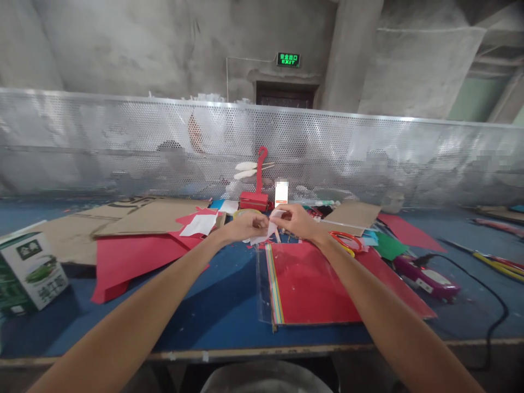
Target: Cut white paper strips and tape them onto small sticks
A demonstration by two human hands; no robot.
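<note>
Near hands (249,225) (295,221) with white paper (262,238), coloured sheets (307,286) in clear sleeve (263,292).

Grey concrete wall (143,49) | green EXIT sign (289,59) (lit) above dark doorway (284,98) | perforated metal partition (327,144) | blue tabletop (216,327)

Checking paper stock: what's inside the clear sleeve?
The clear sleeve shows a red sheet and, at left, coloured strips, likely sheet edges. Anything beneath is covered, and the right forearm hides part too.

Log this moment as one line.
left hand: touching white paper | right hand: pinching white paper | beyond: red box, lit screen | nearer: red paper pack
</note>
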